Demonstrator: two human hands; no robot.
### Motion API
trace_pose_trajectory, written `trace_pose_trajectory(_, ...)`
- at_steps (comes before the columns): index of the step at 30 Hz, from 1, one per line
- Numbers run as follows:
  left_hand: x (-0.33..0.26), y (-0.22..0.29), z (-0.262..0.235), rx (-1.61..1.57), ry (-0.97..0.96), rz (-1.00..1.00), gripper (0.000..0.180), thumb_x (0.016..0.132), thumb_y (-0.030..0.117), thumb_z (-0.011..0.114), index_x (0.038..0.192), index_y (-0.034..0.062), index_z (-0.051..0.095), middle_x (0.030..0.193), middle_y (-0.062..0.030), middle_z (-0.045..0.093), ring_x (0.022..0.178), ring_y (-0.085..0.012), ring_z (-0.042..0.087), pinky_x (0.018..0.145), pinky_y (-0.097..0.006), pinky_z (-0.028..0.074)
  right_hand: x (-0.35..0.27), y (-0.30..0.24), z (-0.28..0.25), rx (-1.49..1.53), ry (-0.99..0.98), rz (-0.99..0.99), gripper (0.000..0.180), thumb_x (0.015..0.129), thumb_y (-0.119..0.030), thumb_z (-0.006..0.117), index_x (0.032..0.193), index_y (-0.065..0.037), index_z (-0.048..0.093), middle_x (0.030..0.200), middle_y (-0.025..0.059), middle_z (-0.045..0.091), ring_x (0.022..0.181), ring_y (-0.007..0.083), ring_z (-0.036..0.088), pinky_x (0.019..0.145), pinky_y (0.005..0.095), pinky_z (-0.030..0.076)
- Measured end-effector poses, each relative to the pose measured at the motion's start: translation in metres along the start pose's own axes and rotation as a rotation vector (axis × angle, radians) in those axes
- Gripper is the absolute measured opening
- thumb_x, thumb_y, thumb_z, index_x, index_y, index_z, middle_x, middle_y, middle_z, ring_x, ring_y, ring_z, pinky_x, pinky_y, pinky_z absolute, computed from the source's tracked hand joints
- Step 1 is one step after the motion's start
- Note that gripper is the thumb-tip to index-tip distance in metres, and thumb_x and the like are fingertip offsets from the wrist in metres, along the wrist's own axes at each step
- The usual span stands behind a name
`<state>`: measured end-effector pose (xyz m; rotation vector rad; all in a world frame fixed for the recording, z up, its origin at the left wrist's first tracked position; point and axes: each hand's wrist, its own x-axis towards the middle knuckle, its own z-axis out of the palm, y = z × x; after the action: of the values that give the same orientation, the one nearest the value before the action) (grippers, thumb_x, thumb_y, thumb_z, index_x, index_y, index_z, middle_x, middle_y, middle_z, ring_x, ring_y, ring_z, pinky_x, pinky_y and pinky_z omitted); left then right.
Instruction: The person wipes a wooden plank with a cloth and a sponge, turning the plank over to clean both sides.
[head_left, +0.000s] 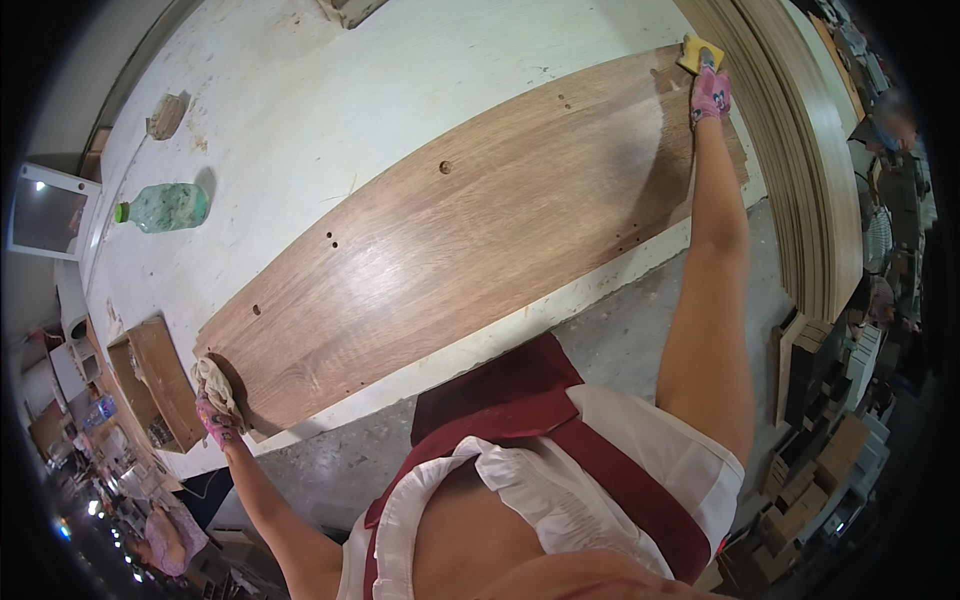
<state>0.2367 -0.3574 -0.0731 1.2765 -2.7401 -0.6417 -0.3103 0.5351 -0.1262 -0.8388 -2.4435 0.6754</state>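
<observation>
A long wood-grain panel (430,230) with drilled holes lies flat across a white worktable. At its far right end my right hand (710,97), in a pink patterned glove, grips a yellow sponge (704,54) at the panel's far corner. My left hand (219,420), gloved alike, is closed on a crumpled pale rag (212,380) at the panel's near left end. Both arms are stretched wide apart. The fingers of the left hand are partly hidden by the rag.
A green-capped plastic bottle (165,208) lies on the white worktable (300,130), near a small brown block (166,117). An open wooden box (155,385) sits by the left end. Stacked panels (800,150) stand along the right. A person (172,540) is at lower left.
</observation>
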Motion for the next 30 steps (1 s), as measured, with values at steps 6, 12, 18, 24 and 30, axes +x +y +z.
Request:
trace_pose_trajectory(6,0.001,-0.010,-0.007,0.128,0.188,0.052,0.037,0.087,0.022,0.056,0.117,-0.0010,0.059,0.104,-0.0148,0.067,0.092,-0.0247,0.065,0.080,-0.034,0.050,0.014,0.017,0.022,0.083,-0.005,-0.221,0.049,0.085,-0.043,0.054,0.110,0.000,0.058,0.099,0.0217,0.063,0.092,0.0363,0.061,0.079,0.0423,0.045)
trace_pose_trajectory(12,0.003,-0.014,-0.052,-0.352,0.440,0.005,0.036,0.093,0.017,0.046,0.122,-0.0027,0.055,0.113,-0.0111,0.063,0.098,-0.0294,0.063,0.087,-0.035,0.049,0.008,-0.038,-0.051,1.121,-0.053,0.203,0.043,0.085,-0.035,0.061,0.116,-0.006,0.059,0.111,0.0114,0.063,0.100,0.0250,0.059,0.090,0.0363,0.043)
trace_pose_trajectory(18,0.003,0.004,-0.065,-1.333,0.558,-0.101,0.068,0.086,0.041,0.036,0.141,0.0010,0.028,0.140,-0.0179,0.036,0.127,-0.0352,0.038,0.105,-0.051,0.030,0.022,0.001,-0.150,1.732,-0.119,0.352,0.066,0.073,-0.050,0.055,0.123,-0.006,0.055,0.126,0.0147,0.053,0.115,0.0324,0.049,0.100,0.0482,0.035)
trace_pose_trajectory(24,-0.082,-0.013,-0.053,-1.470,0.585,-0.183,0.063,0.086,0.041,0.036,0.135,0.0019,0.032,0.134,-0.0152,0.039,0.120,-0.0334,0.041,0.100,-0.049,0.033,0.010,0.084,-0.177,1.533,0.019,0.204,0.057,0.072,-0.043,0.048,0.114,-0.006,0.058,0.116,0.0178,0.057,0.111,0.0322,0.053,0.093,0.0493,0.042)
trace_pose_trajectory(30,-0.169,-0.118,-0.010,-1.286,0.455,-0.288,0.048,0.089,0.037,0.039,0.122,0.0032,0.046,0.119,-0.0111,0.052,0.106,-0.0285,0.053,0.088,-0.042,0.044,-0.033,0.115,-0.174,1.133,0.306,0.226,0.046,0.075,-0.034,0.056,0.110,-0.003,0.056,0.110,0.0178,0.058,0.103,0.0311,0.057,0.085,0.0459,0.047)
